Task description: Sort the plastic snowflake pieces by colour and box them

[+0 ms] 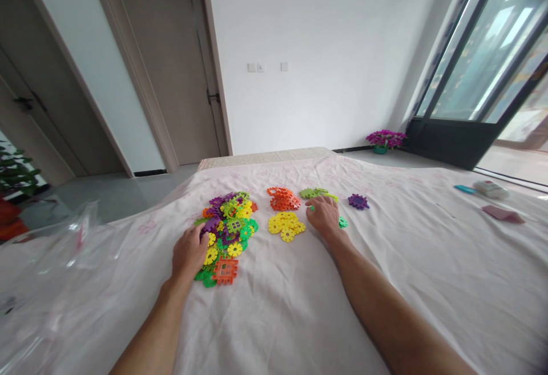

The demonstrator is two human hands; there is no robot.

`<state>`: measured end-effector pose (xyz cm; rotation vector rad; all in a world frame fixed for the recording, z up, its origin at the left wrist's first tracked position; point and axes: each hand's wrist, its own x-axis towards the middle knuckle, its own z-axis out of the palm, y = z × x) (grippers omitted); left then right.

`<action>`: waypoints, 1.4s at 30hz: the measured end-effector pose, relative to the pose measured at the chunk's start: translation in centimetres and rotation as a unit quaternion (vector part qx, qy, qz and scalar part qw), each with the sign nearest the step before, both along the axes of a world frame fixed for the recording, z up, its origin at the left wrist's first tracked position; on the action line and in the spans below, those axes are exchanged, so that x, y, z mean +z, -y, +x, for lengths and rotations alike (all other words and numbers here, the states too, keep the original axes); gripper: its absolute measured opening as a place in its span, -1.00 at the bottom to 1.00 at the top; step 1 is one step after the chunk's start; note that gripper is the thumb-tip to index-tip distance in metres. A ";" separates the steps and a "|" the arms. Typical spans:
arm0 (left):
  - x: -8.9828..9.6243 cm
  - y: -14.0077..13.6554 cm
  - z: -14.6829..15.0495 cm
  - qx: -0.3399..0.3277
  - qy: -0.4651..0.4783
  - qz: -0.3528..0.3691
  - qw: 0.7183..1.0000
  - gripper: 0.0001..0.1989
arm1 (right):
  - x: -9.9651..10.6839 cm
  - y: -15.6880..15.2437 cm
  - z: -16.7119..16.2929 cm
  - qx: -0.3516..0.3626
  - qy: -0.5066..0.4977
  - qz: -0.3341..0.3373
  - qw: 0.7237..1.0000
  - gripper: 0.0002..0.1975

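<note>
On the left of the bed-like cloth surface lies a mixed pile of plastic building pieces, square and flower-shaped, in purple, yellow, green and orange. My left hand rests at the pile's left edge, thumb and fingers closed around the rim of a purple piece. My right hand lies palm down over green flower pieces, its fingers stretched out and partly covering them. Beside it are a heap of yellow flower pieces, an orange heap, light green square pieces and a single purple square.
A clear plastic bag spreads over the left side. Far right on the wrinkled pale cloth lie a white packet, a blue item and a pink item. A potted purple plant stands beyond.
</note>
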<state>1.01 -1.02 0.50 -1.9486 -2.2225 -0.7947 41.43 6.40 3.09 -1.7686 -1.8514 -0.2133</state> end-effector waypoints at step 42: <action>0.1 0.0 0.5 -0.005 -0.038 0.006 0.999 -0.57 | 0.1 5.8 -13.6 0.421 0.074 -0.013 0.904 -0.86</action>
